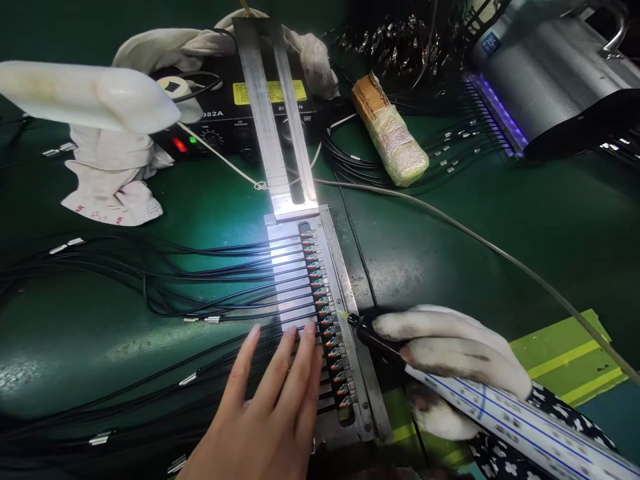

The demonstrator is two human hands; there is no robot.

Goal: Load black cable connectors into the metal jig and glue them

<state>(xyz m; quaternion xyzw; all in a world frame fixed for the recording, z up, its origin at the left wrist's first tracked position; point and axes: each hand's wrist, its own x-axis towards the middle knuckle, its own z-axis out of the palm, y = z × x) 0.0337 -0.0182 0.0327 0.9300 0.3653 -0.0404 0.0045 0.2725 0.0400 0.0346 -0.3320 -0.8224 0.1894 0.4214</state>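
Note:
A metal fixture (345, 293) holds a row of black cables (240, 290) whose stripped ends show small coloured wires and metal connector tips (328, 331) lined up along a slot. My bare left hand (277, 400) lies palm down over the cables at the fixture's left edge, fingers stretched out and apart. In a stained white glove, my right hand (455, 347) is wrapped round a dispensing syringe (490, 403) with a white, blue-lined barrel and black front. Its thin yellowish needle points left at the middle of the row; whether it touches a connector I cannot tell.
Behind the fixture stand a black dispenser controller (235, 133), a slotted metal bar (260, 113) and a white lamp head (95, 97). A wrapped block (393, 137) and a grey curing lamp (555, 80) with violet light sit back right. A hose (465, 230) crosses the green table.

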